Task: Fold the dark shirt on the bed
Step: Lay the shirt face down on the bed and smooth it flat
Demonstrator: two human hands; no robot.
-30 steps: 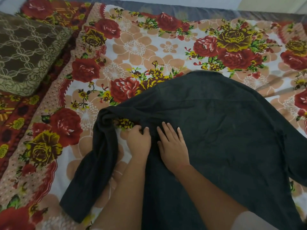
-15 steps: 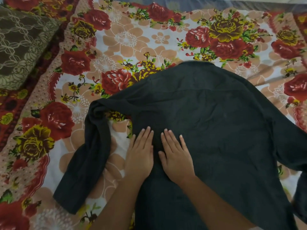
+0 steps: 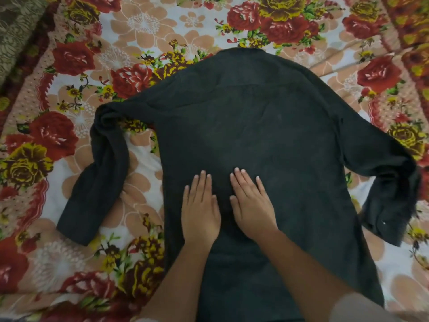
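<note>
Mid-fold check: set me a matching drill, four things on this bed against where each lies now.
Things:
1. person's left hand
2. olive lattice-patterned pillow
3. collar of the dark fabric shirt
4. dark sleeve cuff with a white button

Places:
A. top left corner of the view
B. right side, on the floral sheet
C. flat on the shirt's middle, beside the right hand
D. shirt's far end, away from the person

Pairs: 1-C; 2-A; 3-D; 4-B
</note>
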